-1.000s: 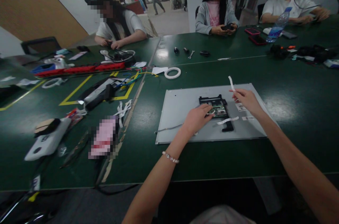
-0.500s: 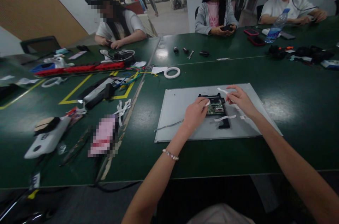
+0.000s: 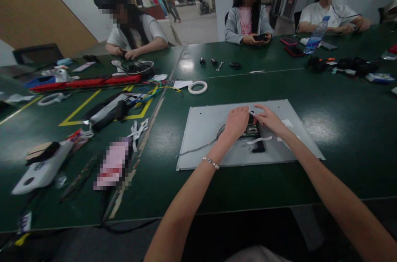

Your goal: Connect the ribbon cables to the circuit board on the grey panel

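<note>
A grey metal panel (image 3: 204, 129) lies flat on the green table (image 3: 341, 129) in front of me. At its middle sits a small green circuit board in a black frame (image 3: 253, 132), with a white ribbon strip (image 3: 259, 140) across it. My left hand (image 3: 236, 121) rests closed on the board's left edge. My right hand (image 3: 269, 119) meets it over the board's top, fingers pinched on a small white strip (image 3: 250, 112). A thin grey cable (image 3: 198, 148) trails left from under my left hand.
A tape ring (image 3: 197, 87), coloured wires (image 3: 151, 90), a red bar (image 3: 83, 82) and a white device (image 3: 40, 171) lie to the left. Three people sit along the far side; a water bottle (image 3: 314, 41) and phones stand near them. The table's near edge runs below my forearms.
My right hand came down and leftward with the white strip from above the panel to the top of the board. My left hand shifted up to meet it. The view drifted slightly.
</note>
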### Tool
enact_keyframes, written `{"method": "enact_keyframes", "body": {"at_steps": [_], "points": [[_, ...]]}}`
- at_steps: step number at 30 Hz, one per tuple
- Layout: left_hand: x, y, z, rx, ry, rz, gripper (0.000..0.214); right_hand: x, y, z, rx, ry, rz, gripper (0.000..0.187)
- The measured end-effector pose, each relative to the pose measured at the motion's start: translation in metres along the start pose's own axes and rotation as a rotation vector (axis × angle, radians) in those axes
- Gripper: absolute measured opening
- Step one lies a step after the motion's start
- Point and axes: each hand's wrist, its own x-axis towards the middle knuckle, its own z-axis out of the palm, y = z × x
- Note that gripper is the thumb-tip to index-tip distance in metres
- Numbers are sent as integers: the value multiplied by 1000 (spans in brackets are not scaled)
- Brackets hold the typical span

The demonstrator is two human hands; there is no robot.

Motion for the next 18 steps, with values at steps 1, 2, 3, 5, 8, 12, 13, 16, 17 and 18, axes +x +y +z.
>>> {"method": "enact_keyframes", "body": {"at_steps": [1, 2, 3, 5, 8, 12, 13, 16, 17, 18], "points": [[0, 0, 3, 4, -13, 25, 27, 1, 0, 0, -1, 5, 24, 71], [1, -1, 5, 8, -23, 48, 26, 2, 0, 1, 1, 8, 39, 71], [1, -3, 7, 11, -31, 71, 25, 3, 0, 1, 4, 10, 49, 70], [2, -5, 12, 12, -45, 114, 22, 3, -1, 1, 12, 16, 73, 69], [3, -7, 18, 12, -64, 156, 22, 3, -3, 1, 19, 24, 104, 65], [3, -8, 24, 16, -72, 161, 24, 4, -4, 3, -1, 73, 153, 58], [2, -8, 25, 15, -68, 161, 25, 5, -4, 4, -12, 90, 169, 56], [2, -8, 26, 18, -67, 159, 26, 8, -2, 5, -45, 130, 211, 53], [2, -8, 26, 19, -70, 161, 26, 8, -2, 5, -54, 135, 222, 53], [2, -8, 26, 18, -73, 163, 26, 9, -2, 5, -61, 135, 231, 53]]}}
